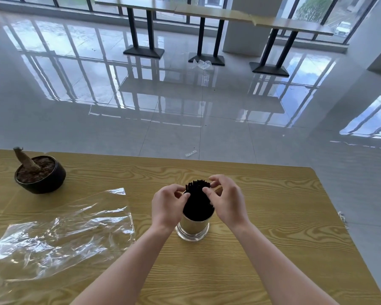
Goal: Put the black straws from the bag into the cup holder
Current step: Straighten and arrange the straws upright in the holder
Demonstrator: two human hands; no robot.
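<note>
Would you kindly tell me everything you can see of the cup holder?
The cup holder is a shiny, metallic-looking cylinder with a flared base, standing upright on the wooden table. A dense bundle of black straws fills it, rising above its rim. The left hand covers its upper left edge.

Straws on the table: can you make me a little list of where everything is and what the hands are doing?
straws: black bunch standing in the cup holder, tops sticking out
cup holder: shiny and round, standing on the table
left hand: fingers curled on the bunch's left side
right hand: pinching the straw tops
bag: clear, crumpled, lying left of the cup holder, no straws seen inside
pot: dark, far left, with soil and a stump
</note>
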